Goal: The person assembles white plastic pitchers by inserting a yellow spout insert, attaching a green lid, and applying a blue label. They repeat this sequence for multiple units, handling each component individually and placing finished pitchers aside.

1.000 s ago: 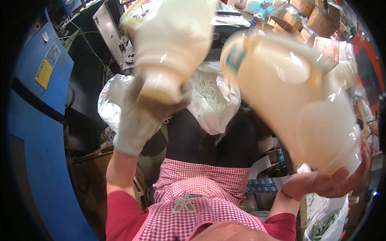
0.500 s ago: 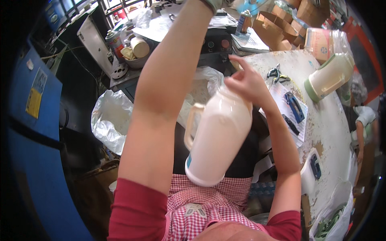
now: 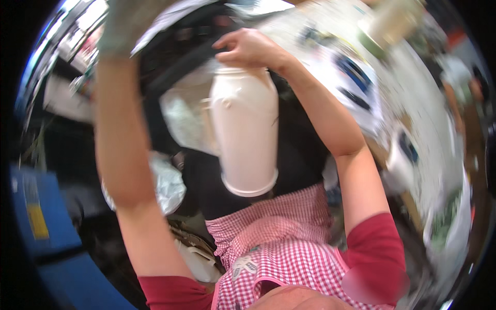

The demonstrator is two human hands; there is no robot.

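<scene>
My right hand (image 3: 248,49) is closed on the top rim of a cream plastic jug (image 3: 245,129), a tall round body with a handle at its left side. The jug is held nearly upright over my lap, its base near my red-checked apron (image 3: 279,248). At the upper left my left hand (image 3: 129,23), in a greyish glove, reaches far out. Motion smears it, and its fingers run out of the picture, so any hold is hidden.
A worn white table (image 3: 434,129) curves along the right, with blue and black tools (image 3: 354,72) on paper and a cream jug with a green base (image 3: 390,28). Plastic-lined bins (image 3: 168,186) stand at left; a blue cabinet (image 3: 51,206) lies beyond. Another person (image 3: 457,77) is at far right.
My view has swung, shifting the scene. My left arm has moved left. My right hand still holds the jug, which has become more upright.
</scene>
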